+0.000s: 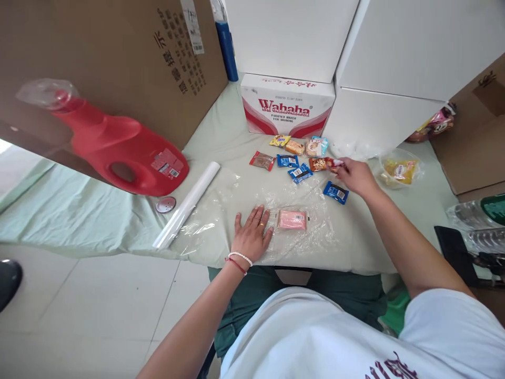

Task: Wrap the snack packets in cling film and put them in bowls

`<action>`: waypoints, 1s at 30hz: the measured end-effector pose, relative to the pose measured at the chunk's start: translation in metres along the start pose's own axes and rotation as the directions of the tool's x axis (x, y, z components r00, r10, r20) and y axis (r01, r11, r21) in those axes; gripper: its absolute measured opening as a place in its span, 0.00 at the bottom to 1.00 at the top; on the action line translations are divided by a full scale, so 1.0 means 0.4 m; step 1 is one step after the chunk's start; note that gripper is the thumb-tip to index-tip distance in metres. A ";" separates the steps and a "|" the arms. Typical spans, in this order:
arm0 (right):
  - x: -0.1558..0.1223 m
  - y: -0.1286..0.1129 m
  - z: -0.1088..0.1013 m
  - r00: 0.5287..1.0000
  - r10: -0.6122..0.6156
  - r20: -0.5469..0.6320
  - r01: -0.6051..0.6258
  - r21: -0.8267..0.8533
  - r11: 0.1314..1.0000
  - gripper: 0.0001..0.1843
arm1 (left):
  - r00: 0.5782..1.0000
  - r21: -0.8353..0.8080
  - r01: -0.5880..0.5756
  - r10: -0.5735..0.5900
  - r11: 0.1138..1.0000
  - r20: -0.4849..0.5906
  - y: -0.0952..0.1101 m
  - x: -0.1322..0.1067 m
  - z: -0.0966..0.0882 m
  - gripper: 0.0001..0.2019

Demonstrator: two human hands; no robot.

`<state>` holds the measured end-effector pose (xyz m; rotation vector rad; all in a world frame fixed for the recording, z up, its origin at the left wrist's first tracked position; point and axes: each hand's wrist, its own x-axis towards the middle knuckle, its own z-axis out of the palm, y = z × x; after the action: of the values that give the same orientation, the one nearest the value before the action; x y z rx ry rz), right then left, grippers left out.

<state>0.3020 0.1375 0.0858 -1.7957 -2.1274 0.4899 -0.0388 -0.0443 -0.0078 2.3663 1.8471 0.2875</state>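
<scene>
My left hand (252,235) lies flat, fingers spread, on a sheet of clear plastic film (205,227) stretched over the cloth. Just right of it, a pink wrapped packet (292,220) rests on the film. My right hand (355,176) pinches a small red-wrapped snack (334,164), partly hidden by the fingers. That snack is beside a brown snack packet (316,164). Below the hand lies a blue snack packet (335,192). Farther left are two more blue packets (300,173), a red-edged brown packet (262,160), a yellow packet (280,140) and wrapped breads (295,147).
A white film roll (187,205) lies left, near a red detergent jug (130,150) and a round lid (165,204). Behind the snacks stands a Wahaha carton (288,118). A clear bowl (418,168) with a yellow packet sits right, near plastic bottles (469,216).
</scene>
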 end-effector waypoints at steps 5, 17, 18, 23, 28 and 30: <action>-0.137 -0.101 0.103 0.756 -0.646 0.100 0.576 0.368 0.730 0.22 | 1.000 0.015 0.003 -0.003 1.000 0.006 0.001 0.001 0.001 0.29; -0.175 -0.136 0.187 0.788 -0.569 0.236 0.533 0.202 0.822 0.32 | 1.000 0.018 0.019 -0.019 1.000 0.025 0.004 0.001 0.000 0.30; -0.187 -0.154 0.196 0.819 -0.518 0.248 0.497 0.146 0.855 0.35 | 0.999 0.019 0.023 -0.023 1.000 0.022 0.005 0.002 0.000 0.30; -0.240 -0.215 0.249 0.808 -0.508 0.298 0.559 -0.112 0.822 0.35 | 0.999 0.026 0.034 -0.035 0.999 0.024 0.011 0.001 -0.001 0.29; -0.233 -0.201 0.227 0.788 -0.547 0.282 0.598 -0.142 0.789 0.27 | 1.000 0.018 0.029 -0.029 0.999 0.012 0.008 0.000 0.003 0.29; -0.221 -0.197 0.208 0.784 -0.563 0.263 0.607 -0.128 0.785 0.27 | 0.999 0.013 0.030 -0.031 0.999 0.013 0.006 0.000 0.005 0.29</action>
<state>0.2098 0.0334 0.0455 -1.0781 -2.8122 0.3068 -0.0361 -0.0449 -0.0094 2.3405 1.8832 0.2572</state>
